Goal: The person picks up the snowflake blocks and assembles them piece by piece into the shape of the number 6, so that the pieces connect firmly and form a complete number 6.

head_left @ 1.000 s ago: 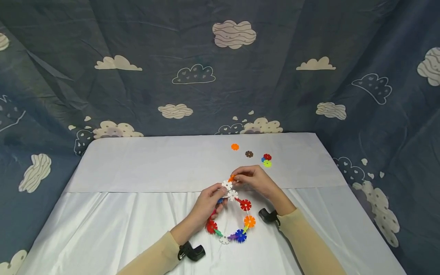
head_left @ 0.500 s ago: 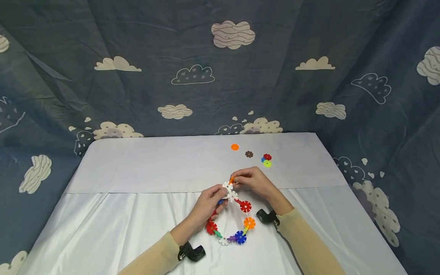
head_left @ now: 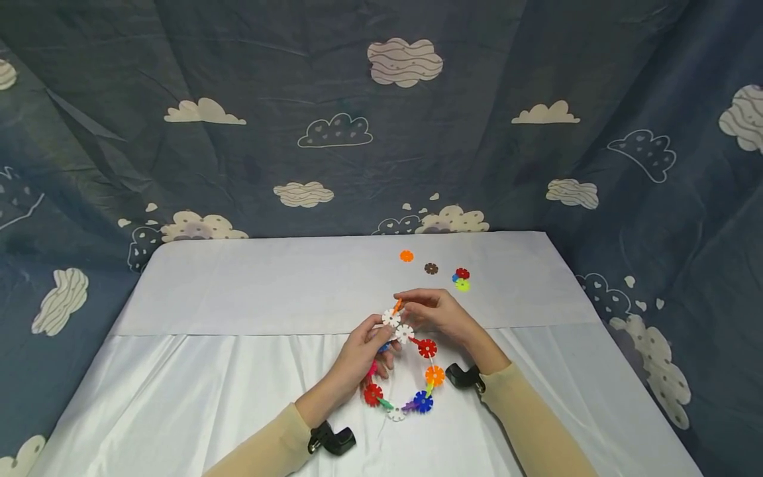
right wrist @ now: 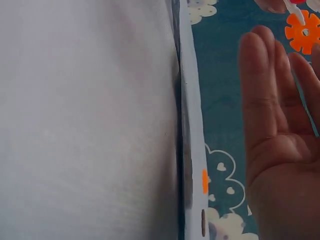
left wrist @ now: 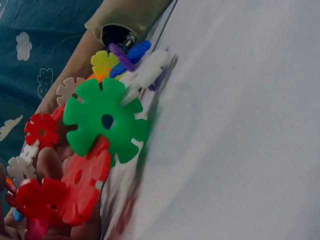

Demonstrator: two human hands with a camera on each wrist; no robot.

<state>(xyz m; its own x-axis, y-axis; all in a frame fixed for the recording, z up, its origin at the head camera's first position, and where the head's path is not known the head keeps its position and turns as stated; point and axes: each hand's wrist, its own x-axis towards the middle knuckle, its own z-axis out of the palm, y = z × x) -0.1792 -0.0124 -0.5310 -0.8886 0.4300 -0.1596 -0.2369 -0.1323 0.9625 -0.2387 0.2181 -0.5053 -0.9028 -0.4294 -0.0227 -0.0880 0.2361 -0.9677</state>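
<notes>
A ring of linked colourful snowflake discs hangs from my left hand point(head_left: 360, 351), whose thumb and fingers pinch it at the white snowflake disc point(head_left: 391, 318). An orange snowflake disc point(head_left: 397, 306), seen edge-on in the head view, stands at the top of that white one. My right hand point(head_left: 438, 310) is beside it, index fingertip right at the orange edge, fingers mostly straight. The right wrist view shows the orange disc's flat face just past the fingertips. In the left wrist view, a green snowflake disc point(left wrist: 105, 120) and a red one point(left wrist: 82, 182) of the ring hang close over the cloth.
Loose discs lie at the back of the white-covered table point(head_left: 250, 285): an orange disc point(head_left: 406, 256), a brown disc point(head_left: 431, 268), and a small cluster with a red disc point(head_left: 462, 273) and a yellow-green disc point(head_left: 462, 285). A dark cloud-print curtain point(head_left: 268, 152) stands behind.
My right index finger and thumb have spread apart at the orange disc, which now stands more upright. The ring's lower part has swung slightly right and up.
</notes>
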